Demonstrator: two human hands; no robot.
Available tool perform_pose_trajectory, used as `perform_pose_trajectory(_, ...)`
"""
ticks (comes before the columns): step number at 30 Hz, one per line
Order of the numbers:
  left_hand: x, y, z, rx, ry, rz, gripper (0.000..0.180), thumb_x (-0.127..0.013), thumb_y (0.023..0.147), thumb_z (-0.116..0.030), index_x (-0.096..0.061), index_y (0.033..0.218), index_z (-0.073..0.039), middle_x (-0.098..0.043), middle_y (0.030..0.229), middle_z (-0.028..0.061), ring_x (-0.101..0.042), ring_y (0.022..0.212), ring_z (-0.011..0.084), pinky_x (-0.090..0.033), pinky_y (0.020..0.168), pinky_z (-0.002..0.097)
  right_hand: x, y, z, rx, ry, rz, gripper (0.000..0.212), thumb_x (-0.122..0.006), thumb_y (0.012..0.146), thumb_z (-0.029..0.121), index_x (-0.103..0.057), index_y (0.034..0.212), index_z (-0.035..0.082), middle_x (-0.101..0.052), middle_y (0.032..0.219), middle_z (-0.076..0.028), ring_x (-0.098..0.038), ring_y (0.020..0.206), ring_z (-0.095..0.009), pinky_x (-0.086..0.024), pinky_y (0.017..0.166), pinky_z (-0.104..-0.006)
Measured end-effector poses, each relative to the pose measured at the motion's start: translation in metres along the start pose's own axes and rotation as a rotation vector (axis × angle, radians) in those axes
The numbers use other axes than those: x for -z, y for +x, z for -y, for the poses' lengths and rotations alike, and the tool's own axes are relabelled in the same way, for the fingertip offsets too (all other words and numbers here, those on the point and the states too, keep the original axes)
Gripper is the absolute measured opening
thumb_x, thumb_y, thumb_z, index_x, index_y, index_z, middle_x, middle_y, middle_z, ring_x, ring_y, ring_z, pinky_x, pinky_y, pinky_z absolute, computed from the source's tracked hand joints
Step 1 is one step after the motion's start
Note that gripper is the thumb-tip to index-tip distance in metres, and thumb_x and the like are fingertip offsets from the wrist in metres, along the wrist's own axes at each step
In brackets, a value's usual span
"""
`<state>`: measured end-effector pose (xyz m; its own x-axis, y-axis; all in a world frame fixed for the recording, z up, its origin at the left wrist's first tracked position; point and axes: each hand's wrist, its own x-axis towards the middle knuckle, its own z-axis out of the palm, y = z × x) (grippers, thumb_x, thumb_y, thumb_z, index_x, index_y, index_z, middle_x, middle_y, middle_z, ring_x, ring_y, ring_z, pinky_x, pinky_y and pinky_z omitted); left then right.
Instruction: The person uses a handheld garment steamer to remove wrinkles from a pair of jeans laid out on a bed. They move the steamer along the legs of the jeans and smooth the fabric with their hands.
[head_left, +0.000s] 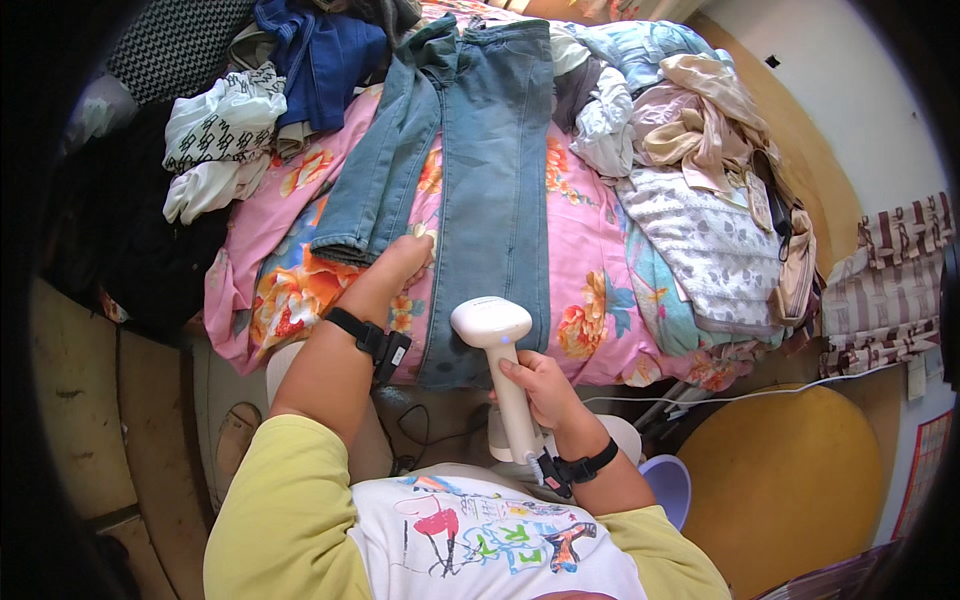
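Note:
A pair of blue jeans [490,170] lies spread on a bed covered with a pink floral sheet [585,250]. The leg on the left is angled outward; the other runs straight down to the bed's near edge. My right hand [540,385] is wrapped round the handle of a white handheld garment steamer [491,322]. Its head is up, over the lower part of the straight leg; whether it touches the cloth I cannot tell. Between the two legs, my left hand [408,258] rests low beside the angled leg's hem, its fingers mostly hidden.
Heaped clothes [225,120] lie on the left, with more garments [700,130] on the right. A white cord [720,398] runs right toward the wall. Near my right arm stand a purple basin [668,487] and a round yellow-brown surface [790,480]. Wooden boards [75,390] are at left.

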<state>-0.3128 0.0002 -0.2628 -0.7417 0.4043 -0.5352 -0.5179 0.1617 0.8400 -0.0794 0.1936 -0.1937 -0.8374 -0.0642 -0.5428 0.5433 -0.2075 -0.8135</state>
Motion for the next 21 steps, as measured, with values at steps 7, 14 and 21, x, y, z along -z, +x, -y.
perform_pose_trajectory(7, 0.0, 0.002, 0.003, -0.008, 0.01, -0.03, 0.033, -0.042, 0.086, -0.031, -0.043, 0.06, -0.012, -0.035, 0.046, -0.0001, -0.026, 0.035, 0.0125, -0.019, 0.036, 0.0314, 0.042, -0.006, 0.023, 0.298, -0.103, -0.249, 0.03, -0.063, 0.088, 0.016, -0.056, 0.111, -0.002, -0.063, 0.085, -0.01, -0.063, 0.07, -0.017, -0.053, 0.062, -0.0307)
perform_pose_trajectory(14, 0.0, 0.0, 0.002, -0.049, -0.016, 0.004, 0.034, -0.043, 0.087, -0.029, -0.046, 0.06, -0.009, -0.036, 0.046, 0.0012, -0.029, 0.035, 0.0143, -0.021, 0.036, 0.0329, 0.122, 0.055, 0.071, 0.707, -0.493, -0.552, 0.037, -0.058, 0.079, 0.001, -0.054, 0.116, -0.004, -0.063, 0.092, -0.011, -0.063, 0.084, -0.019, -0.053, 0.073, -0.0324)
perform_pose_trajectory(21, -0.004, -0.012, -0.01, -0.015, -0.024, -0.002, 0.032, -0.044, 0.086, -0.027, -0.046, 0.06, -0.009, -0.038, 0.049, 0.0016, -0.031, 0.038, 0.0146, -0.024, 0.038, 0.0341, 0.172, 0.126, 0.112, 0.386, -1.22, -1.011, 0.04, -0.063, 0.077, 0.008, -0.054, 0.113, -0.007, -0.059, 0.111, -0.03, -0.058, 0.105, -0.046, -0.045, 0.093, -0.0469)
